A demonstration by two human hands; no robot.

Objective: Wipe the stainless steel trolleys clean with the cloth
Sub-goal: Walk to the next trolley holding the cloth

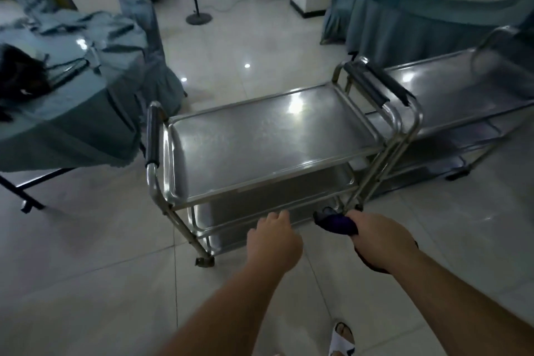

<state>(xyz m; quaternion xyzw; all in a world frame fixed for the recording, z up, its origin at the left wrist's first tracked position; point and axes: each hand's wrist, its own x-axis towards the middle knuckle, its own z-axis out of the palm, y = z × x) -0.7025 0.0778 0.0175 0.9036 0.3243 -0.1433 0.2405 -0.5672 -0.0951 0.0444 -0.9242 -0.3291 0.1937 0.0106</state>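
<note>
Item one: near trolley (260, 136), stainless steel, three tiers, standing on the tiled floor directly ahead of me. I judge it rigid and fairly heavy but free to roll on its castors, so firm wiping may push it away; the padded handle (152, 136) at its left end looks like the best place to steady it.

Item two: far trolley (450, 95), same make, parked end to end against the first on my right.

Item three: cloth (336, 221), dark purple, bunched in my right hand (381, 240), fingers curled round it, low beside the near trolley's front right leg. Soft, light, and likely to slide easily on the slick steel.

Item four: left hand (273, 240), holding nothing, fingers loosely bent, hovering near the lower shelf edge; I cannot tell whether it touches.

Item five: draped table (57, 113), far left.
</note>
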